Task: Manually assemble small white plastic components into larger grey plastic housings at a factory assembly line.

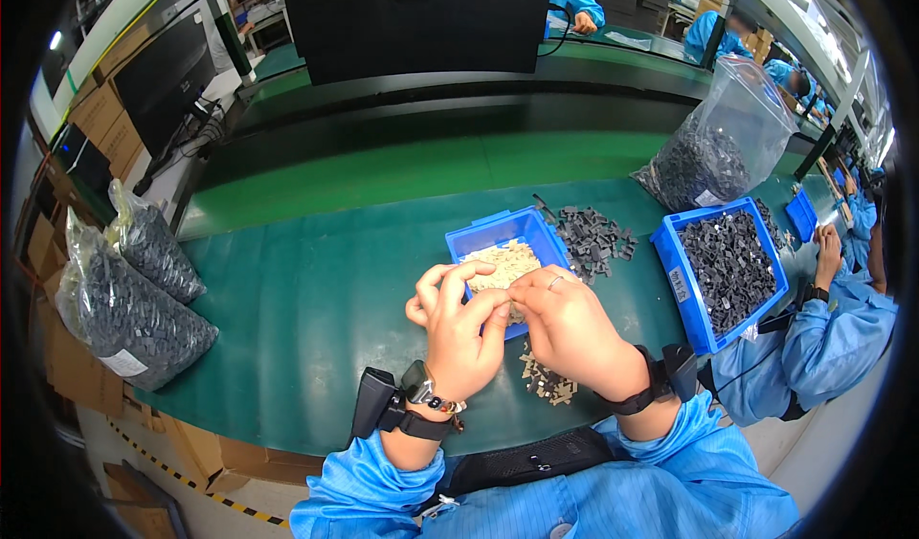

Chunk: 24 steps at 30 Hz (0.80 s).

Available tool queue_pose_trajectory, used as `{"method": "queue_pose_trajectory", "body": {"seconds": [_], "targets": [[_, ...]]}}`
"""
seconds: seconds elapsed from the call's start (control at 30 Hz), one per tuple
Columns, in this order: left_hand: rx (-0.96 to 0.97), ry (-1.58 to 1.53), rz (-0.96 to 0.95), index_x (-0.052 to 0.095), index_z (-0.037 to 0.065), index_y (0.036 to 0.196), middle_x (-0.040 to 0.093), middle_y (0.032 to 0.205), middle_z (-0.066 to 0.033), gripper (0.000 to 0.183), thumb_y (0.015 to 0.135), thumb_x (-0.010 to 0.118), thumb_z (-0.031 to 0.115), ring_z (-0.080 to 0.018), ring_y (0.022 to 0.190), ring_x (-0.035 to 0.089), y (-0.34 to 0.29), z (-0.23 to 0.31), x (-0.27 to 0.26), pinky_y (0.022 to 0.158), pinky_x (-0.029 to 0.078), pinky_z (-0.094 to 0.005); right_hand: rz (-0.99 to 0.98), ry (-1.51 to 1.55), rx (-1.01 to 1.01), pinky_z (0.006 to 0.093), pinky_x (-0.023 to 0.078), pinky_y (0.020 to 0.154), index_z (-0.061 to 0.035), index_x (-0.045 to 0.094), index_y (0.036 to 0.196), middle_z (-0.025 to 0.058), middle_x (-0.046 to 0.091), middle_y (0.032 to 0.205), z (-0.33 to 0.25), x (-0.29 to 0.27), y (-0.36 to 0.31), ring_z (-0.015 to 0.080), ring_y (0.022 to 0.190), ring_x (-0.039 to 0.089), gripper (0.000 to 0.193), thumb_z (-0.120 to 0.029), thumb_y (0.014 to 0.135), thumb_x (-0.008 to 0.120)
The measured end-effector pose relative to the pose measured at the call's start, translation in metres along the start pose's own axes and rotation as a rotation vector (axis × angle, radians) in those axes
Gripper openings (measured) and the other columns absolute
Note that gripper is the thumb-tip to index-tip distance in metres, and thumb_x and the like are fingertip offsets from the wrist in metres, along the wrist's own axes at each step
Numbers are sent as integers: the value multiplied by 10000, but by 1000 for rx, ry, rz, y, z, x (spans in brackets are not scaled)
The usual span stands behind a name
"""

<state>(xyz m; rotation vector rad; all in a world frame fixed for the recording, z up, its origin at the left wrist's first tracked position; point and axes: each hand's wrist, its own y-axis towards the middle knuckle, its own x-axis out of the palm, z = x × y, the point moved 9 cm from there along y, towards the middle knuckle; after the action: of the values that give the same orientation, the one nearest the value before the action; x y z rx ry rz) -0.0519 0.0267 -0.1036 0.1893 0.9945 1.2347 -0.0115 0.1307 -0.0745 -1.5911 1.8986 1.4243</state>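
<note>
My left hand (461, 326) and my right hand (572, 330) meet at their fingertips over the near part of a small blue bin (525, 224). Thumb and index finger of each hand are pinched together; whatever sits between them is too small and covered to make out. Cream-coloured small pieces (504, 259) fill the bin. Just beyond its right side lies a loose heap of small black parts (593, 237). Beside my right wrist, on the near side of the bin, is a mixed pile of black and cream pieces (548, 378).
On the green table (316, 319), clear bags of black parts (134, 309) stand at the left. A larger blue bin of black parts (732, 271) and an open clear bag (713, 142) are at the right. A co-worker (823, 338) sits there. A dark monitor back (416, 22) rises ahead.
</note>
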Motion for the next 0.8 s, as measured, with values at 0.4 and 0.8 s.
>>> {"method": "queue_pose_trajectory", "body": {"seconds": [0.4,0.8], "targets": [[-1,-7,-23,688,167,858,586,1185,9,59,808,662,148,-286,1161,407,0,0,2,916,225,-448,-42,21,12,433,486,815,21,654,892,166,646,894,1,-1,3,347,897,606,187,55,721,585],[-9,-21,6,668,146,843,589,1183,4,31,813,661,147,-285,1156,407,1,-1,-1,914,228,-453,109,-181,-38,418,485,772,13,672,891,133,648,861,2,-13,0,321,852,604,177,-4,720,626]]}}
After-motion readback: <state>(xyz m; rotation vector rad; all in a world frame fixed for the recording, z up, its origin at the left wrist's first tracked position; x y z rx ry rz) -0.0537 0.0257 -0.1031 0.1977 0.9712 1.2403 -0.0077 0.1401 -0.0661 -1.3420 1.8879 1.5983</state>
